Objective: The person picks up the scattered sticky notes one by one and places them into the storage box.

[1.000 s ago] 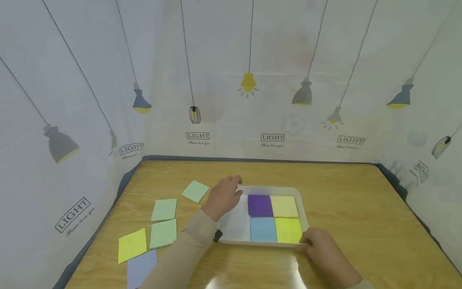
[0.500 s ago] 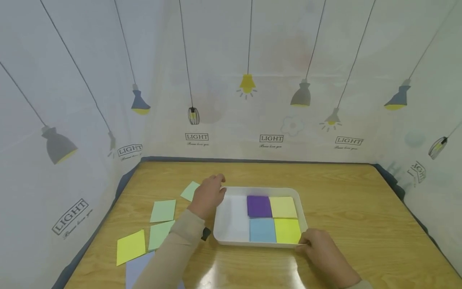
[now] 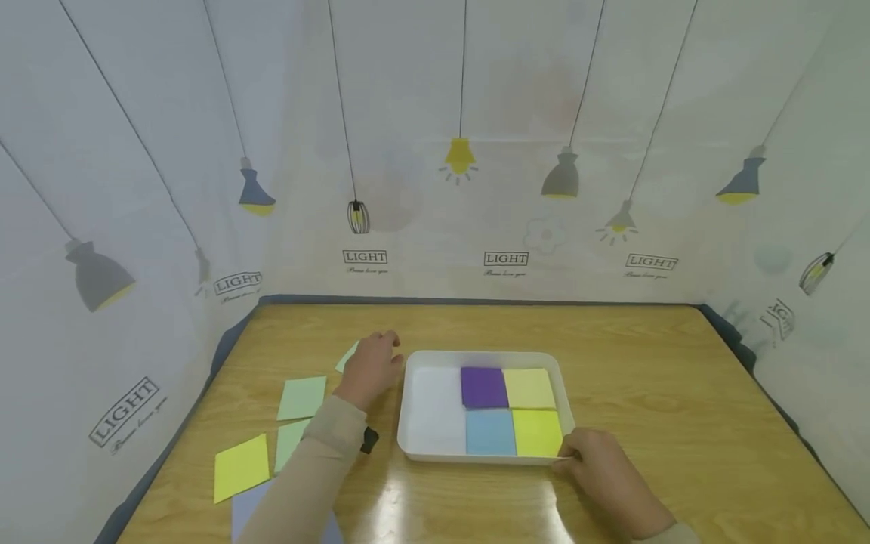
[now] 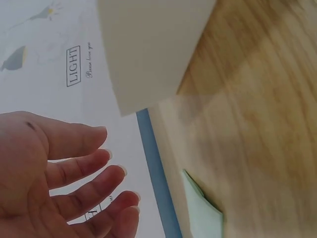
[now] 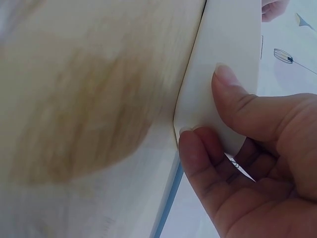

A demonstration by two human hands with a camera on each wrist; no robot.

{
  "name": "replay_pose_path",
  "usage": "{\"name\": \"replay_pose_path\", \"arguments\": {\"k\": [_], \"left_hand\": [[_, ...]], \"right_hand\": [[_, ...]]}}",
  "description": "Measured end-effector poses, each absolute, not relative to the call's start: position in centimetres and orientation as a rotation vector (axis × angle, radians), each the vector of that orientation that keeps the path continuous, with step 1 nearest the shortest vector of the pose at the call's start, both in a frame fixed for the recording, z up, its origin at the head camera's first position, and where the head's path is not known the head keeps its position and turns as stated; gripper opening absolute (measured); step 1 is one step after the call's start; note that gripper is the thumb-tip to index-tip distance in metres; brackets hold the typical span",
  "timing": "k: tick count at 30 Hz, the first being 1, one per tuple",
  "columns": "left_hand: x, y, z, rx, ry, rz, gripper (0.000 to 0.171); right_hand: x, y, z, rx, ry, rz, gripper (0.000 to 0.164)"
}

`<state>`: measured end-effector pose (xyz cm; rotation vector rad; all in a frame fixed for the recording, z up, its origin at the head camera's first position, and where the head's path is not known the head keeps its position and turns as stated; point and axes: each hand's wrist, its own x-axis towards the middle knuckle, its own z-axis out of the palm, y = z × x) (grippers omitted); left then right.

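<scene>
A white tray (image 3: pixel 431 415) lies on the table, its left part bare. On its right side sit four-square-packed sticky notes: purple (image 3: pixel 484 387), pale yellow (image 3: pixel 529 388), blue (image 3: pixel 491 432) and bright yellow (image 3: pixel 537 432). My right hand (image 3: pixel 605 472) grips the tray's near right corner; in the right wrist view the thumb (image 5: pixel 228 79) lies against the tray wall (image 5: pixel 233 34). My left hand (image 3: pixel 369 372) is left of the tray, over a light green sticky note (image 3: pixel 347 358) that it partly hides. Its fingers (image 4: pixel 89 191) are loosely bent and hold nothing.
Left of the tray lie two more light green sticky notes (image 3: pixel 301 398), a yellow one (image 3: pixel 242 468) and lavender paper (image 3: pixel 248 505) partly under the left sleeve. A patterned curtain (image 3: pixel 435 189) stands behind the wooden table (image 3: pixel 646 378).
My left hand has moved left, from over the tray's far left corner to the farthest green sticky note. My right hand stays at the tray's corner.
</scene>
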<state>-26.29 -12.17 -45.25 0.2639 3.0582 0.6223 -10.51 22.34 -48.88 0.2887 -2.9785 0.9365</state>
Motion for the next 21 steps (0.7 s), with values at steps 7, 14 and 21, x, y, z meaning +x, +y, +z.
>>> {"name": "replay_pose_path", "arguments": {"k": [7, 14, 21], "left_hand": [[-27.0, -13.6, -46.6, 0.217, 3.048, 0.67, 0.03], [-27.7, -15.4, -47.6, 0.134, 3.039, 0.618, 0.035], [-28.4, -16.7, -48.5, 0.034, 3.013, 0.55, 0.047]], "right_hand": [[-10.6, 22.2, -48.8, 0.278, -2.981, 0.926, 0.017], [-10.6, 22.2, -48.8, 0.272, -2.985, 0.925, 0.017], [-10.4, 22.3, -48.7, 0.259, -2.985, 0.961, 0.017]]}}
